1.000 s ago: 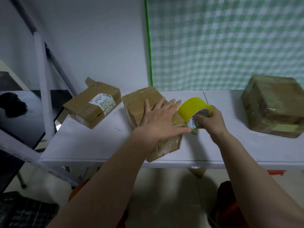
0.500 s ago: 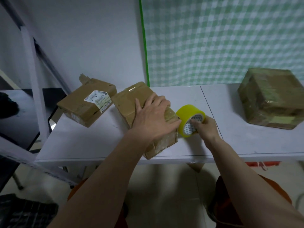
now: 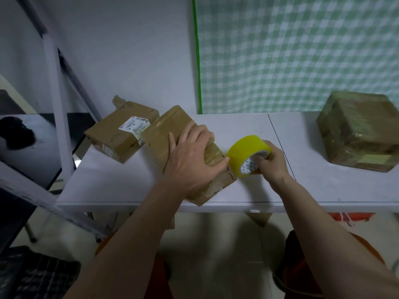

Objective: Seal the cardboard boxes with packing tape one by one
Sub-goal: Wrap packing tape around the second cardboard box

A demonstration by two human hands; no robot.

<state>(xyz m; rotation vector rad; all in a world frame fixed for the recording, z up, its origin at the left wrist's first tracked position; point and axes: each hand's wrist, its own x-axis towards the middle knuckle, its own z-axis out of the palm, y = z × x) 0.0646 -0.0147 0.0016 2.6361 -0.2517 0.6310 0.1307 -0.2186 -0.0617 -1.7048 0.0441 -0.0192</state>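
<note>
Box [image 3: 172, 126] under left hand [image 3: 190, 160], fingers flat, pressing top; right hand [image 3: 269, 162] grips yellow tape roll [image 3: 246, 155] beside box.

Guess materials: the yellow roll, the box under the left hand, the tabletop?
Yellow roll: glossy plastic film tape, by its sheen; core printed white, probably card. Box under the left hand: brown corrugated cardboard, frayed at the near corner, with shiny clear tape strips. Tabletop: smooth matte white, likely plastic or laminate.

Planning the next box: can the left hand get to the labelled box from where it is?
Probably yes. The left hand presses the middle box; the labelled box lies right beside it, nothing between them.
</note>
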